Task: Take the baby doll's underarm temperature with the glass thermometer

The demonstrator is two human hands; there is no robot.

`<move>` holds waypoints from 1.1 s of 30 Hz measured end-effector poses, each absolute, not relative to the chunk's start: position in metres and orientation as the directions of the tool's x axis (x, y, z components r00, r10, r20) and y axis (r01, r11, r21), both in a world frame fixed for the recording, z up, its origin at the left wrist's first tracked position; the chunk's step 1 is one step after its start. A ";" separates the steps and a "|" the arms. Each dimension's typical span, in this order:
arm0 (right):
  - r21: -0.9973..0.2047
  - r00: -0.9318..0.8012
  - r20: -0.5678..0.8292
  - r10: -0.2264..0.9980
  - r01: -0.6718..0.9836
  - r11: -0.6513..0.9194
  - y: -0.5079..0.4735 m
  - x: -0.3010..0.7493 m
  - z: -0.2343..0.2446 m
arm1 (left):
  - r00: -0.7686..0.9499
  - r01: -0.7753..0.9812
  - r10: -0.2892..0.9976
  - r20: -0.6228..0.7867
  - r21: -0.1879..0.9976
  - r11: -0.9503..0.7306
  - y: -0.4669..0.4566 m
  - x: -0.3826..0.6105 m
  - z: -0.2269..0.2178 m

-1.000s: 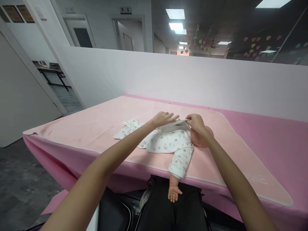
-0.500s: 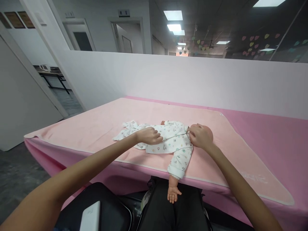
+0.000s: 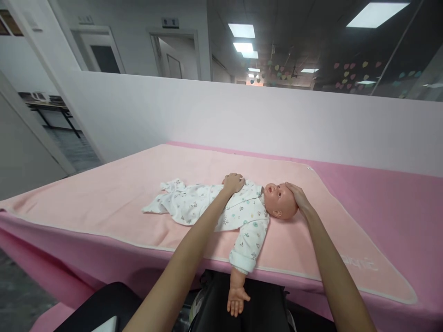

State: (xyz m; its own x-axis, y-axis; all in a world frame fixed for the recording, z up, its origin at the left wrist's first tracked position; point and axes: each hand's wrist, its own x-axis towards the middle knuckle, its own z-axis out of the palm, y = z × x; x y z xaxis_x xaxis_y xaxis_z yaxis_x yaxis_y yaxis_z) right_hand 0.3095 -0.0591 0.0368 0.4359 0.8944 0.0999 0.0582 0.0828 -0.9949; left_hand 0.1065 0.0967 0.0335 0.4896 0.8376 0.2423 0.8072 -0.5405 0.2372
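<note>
A baby doll [image 3: 281, 199] lies on its back on a light pink towel [image 3: 117, 193], head to the right. It wears a white printed sleepsuit [image 3: 204, 205]. My left hand [image 3: 234, 182] rests on the doll's far shoulder and chest, fingers curled over the cloth. My right hand [image 3: 298, 197] cups the top of the doll's head, fingers laid against it. The doll's near arm [image 3: 238, 295] hangs over the table's front edge, bare hand showing.
The towel lies on a darker pink table cover [image 3: 387, 203]. A low white partition wall [image 3: 242, 115] runs behind the table. A black seat or bag [image 3: 249, 304] sits below the front edge. Open doorways lie at the far left.
My left hand moved from the doll's belly up to its far shoulder. My right hand shifted from the collar to the top of the head, uncovering the face.
</note>
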 end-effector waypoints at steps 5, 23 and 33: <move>-0.948 0.189 -0.142 0.972 -0.307 -0.078 -0.075 0.301 0.035 | 0.466 0.845 0.879 0.101 0.242 -0.476 0.102 0.095 0.030; -0.971 0.671 0.057 0.739 -0.135 0.198 -0.058 0.317 0.016 | 0.457 0.877 0.888 -0.047 0.189 -0.442 0.082 0.086 0.046; -0.984 0.514 0.050 0.856 -0.121 0.130 -0.063 0.310 0.019 | 0.443 0.888 0.896 -0.035 0.158 -0.432 0.080 0.087 0.047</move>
